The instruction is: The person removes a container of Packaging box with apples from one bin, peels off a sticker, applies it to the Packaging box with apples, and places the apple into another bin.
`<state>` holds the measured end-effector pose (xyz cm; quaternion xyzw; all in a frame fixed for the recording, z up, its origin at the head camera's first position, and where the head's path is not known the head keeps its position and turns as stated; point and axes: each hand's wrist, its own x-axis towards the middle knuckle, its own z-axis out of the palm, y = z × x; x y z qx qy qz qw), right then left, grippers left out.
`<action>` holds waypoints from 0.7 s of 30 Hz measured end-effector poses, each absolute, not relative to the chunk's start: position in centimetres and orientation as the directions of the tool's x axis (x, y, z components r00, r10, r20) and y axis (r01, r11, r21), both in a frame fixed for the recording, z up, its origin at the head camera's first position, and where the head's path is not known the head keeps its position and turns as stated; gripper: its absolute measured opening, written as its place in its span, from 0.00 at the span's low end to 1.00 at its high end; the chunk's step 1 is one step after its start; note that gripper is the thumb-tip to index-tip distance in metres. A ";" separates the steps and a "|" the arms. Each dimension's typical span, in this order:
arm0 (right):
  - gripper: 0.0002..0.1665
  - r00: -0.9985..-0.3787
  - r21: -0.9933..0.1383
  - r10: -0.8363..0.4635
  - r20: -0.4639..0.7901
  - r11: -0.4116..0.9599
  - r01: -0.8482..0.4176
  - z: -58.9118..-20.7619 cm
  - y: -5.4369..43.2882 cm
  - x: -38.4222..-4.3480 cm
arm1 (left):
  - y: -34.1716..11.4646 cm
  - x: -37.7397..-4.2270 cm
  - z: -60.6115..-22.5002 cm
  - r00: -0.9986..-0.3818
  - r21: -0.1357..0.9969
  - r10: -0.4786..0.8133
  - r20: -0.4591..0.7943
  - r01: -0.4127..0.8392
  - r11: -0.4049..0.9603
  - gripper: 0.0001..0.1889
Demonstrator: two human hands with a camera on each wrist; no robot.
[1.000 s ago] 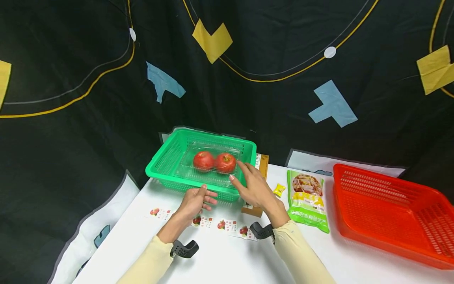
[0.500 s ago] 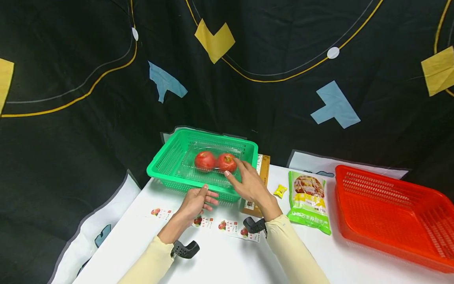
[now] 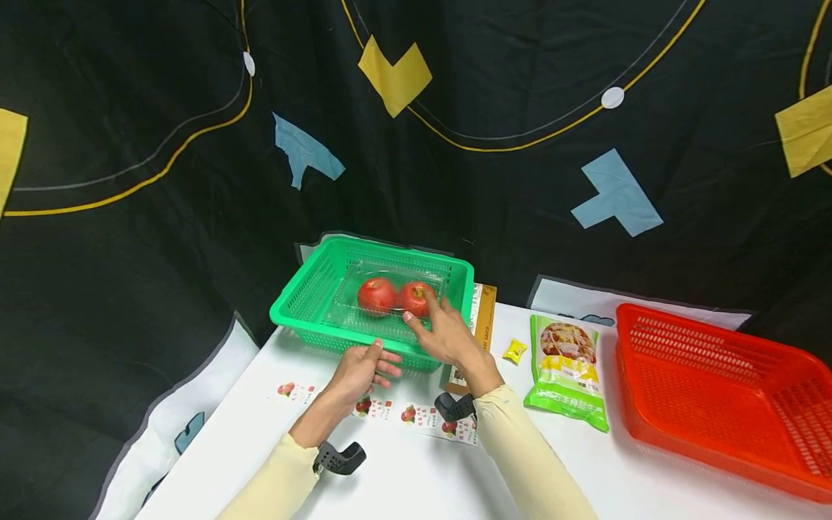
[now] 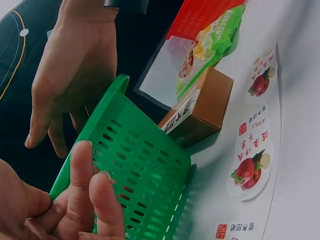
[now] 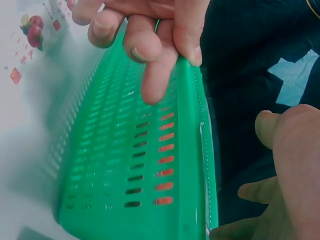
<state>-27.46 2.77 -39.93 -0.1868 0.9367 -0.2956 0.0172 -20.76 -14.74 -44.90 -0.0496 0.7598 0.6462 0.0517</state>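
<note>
A green basket (image 3: 316, 287) at the table's centre-left holds a clear plastic box (image 3: 341, 314) with two red apples (image 3: 376, 296) inside. My left hand (image 3: 354, 372) pinches the basket's front rim. Its thumb lies over the edge and its fingers are on the outer wall, as the right wrist view shows on the basket wall (image 5: 115, 165). My right hand (image 3: 451, 338) hangs over the basket's right end with loose fingers. Its fingertips overlap the right apple (image 3: 412, 299) in the head view. In the left wrist view, the right hand (image 4: 75, 65) is beyond the rim, holding nothing.
Apple-printed labels (image 3: 419, 415) lie on the white table before the basket. To the right are a brown box (image 3: 484, 318), a small yellow packet (image 3: 515, 351), a green-and-yellow food bag (image 3: 567, 372) and a red basket (image 3: 702, 390). A dark curtain (image 3: 481, 209) hangs behind.
My right hand has moved left and slightly nearer me, from the basket's right side to over the right apple and the clear box. The left hand stays at the front rim.
</note>
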 end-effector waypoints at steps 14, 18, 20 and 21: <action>0.44 -0.928 -0.606 -0.368 0.049 0.728 -0.321 -40.2 1.6 -27.4 | -14.8 -20.8 -45.2 -0.990 0.978 0.003 -0.140 -0.137 0.159 0.28; 0.44 -0.925 -0.615 -0.375 0.057 0.717 -0.329 -40.3 1.3 -27.5 | -14.9 -20.8 -45.2 -0.990 0.978 -0.003 -0.143 -0.142 0.154 0.27; 0.44 -0.922 -0.623 -0.380 0.069 0.706 -0.338 -40.3 1.1 -27.5 | -14.9 -20.8 -45.2 -0.990 0.978 -0.005 -0.143 -0.142 0.153 0.27; 0.44 -0.921 -0.626 -0.383 0.075 0.700 -0.343 -40.3 1.1 -27.6 | -14.9 -20.8 -45.2 -0.990 0.978 -0.006 -0.142 -0.142 0.153 0.27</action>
